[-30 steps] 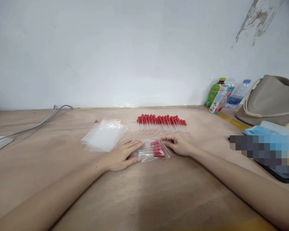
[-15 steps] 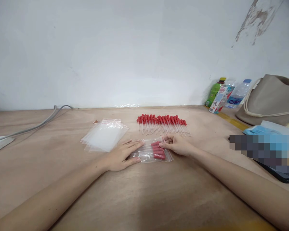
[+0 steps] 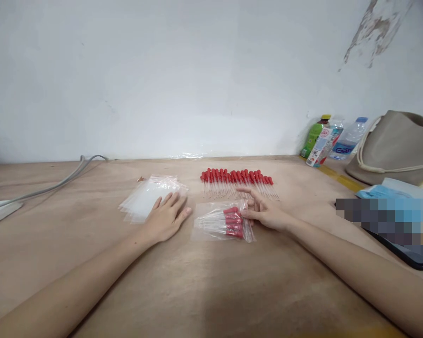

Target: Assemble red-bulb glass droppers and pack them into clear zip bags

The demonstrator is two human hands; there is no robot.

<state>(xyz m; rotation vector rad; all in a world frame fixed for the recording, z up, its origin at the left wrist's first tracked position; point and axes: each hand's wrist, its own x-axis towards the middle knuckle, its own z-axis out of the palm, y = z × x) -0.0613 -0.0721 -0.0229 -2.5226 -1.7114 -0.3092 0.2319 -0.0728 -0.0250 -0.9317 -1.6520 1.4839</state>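
Observation:
A clear zip bag [image 3: 204, 233] lies flat on the table, with several red-topped droppers [image 3: 233, 220] inside, their bulbs towards its zip end. At that end is my right hand [image 3: 268, 211], its thumb touching the bag's edge and its index finger stretched out, apart from the thumb. My left hand [image 3: 165, 218] is open, fingers spread over the near right edge of a fanned stack of empty zip bags [image 3: 141, 199]. Behind the filled bag, a row of loose droppers [image 3: 234, 177] lies side by side, red bulbs facing the wall.
To the right stand a green bottle [image 3: 315, 136], a printed carton [image 3: 319, 145], a clear water bottle [image 3: 348, 138] and a beige handbag [image 3: 395, 145]. A blue packet [image 3: 380, 191] lies nearer, beside a blurred patch. A grey cable [image 3: 61, 178] crosses the table at the left.
My left hand has left the filled bag and moved left to the empty bags. My right index finger has straightened away from the thumb. The filled bag has shifted only slightly.

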